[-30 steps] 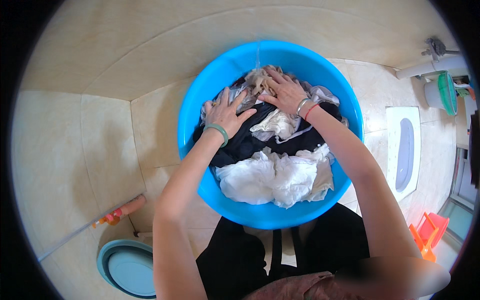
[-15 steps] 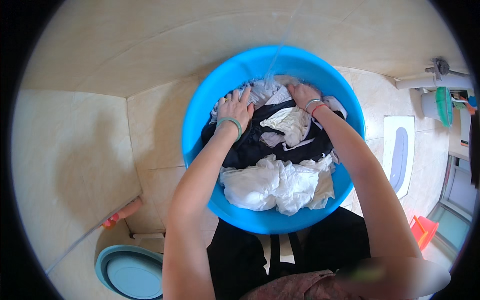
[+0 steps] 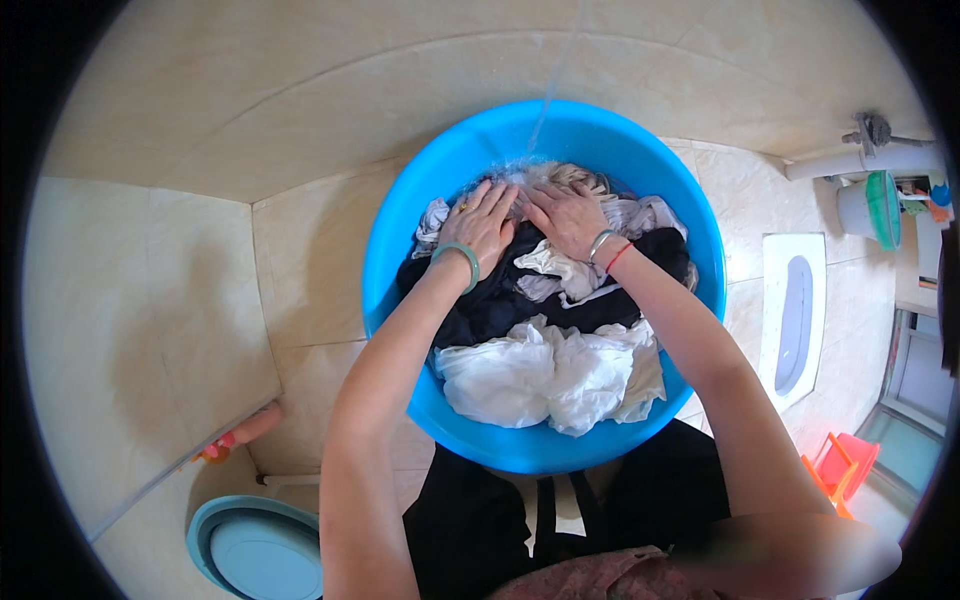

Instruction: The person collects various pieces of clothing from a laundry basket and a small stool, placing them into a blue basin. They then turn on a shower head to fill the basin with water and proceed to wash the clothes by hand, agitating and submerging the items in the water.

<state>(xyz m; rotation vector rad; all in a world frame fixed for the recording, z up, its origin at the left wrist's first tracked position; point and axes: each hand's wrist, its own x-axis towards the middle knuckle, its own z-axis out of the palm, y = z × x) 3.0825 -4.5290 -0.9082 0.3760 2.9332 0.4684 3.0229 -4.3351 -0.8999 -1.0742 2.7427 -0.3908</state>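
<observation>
In front of me stands a big round blue basin [image 3: 395,225] full of laundry. A thin stream of water [image 3: 541,118] falls from above into its far side and splashes there. My left hand [image 3: 480,222] lies with fingers stretched out on the far part of the clothes, a green bangle at its wrist. Close to its right, my right hand [image 3: 568,218] is also spread flat on the laundry, wearing a silver bangle and a red string. Under and between them are black cloth [image 3: 490,305] and a cream garment [image 3: 560,268]. White clothes [image 3: 545,375] bunch up at the near side.
A grey-blue basin [image 3: 262,548] is at the lower left. On the right are a squat toilet [image 3: 795,315], a white bucket with a green rim [image 3: 868,212], a wall tap [image 3: 874,132] and a red-orange plastic stool [image 3: 842,468]. Tiled walls stand beyond the basin and left.
My right hand has moved left from the far right of the laundry, beside my left hand, and its fingers are now spread. My left hand has stayed nearly in place.
</observation>
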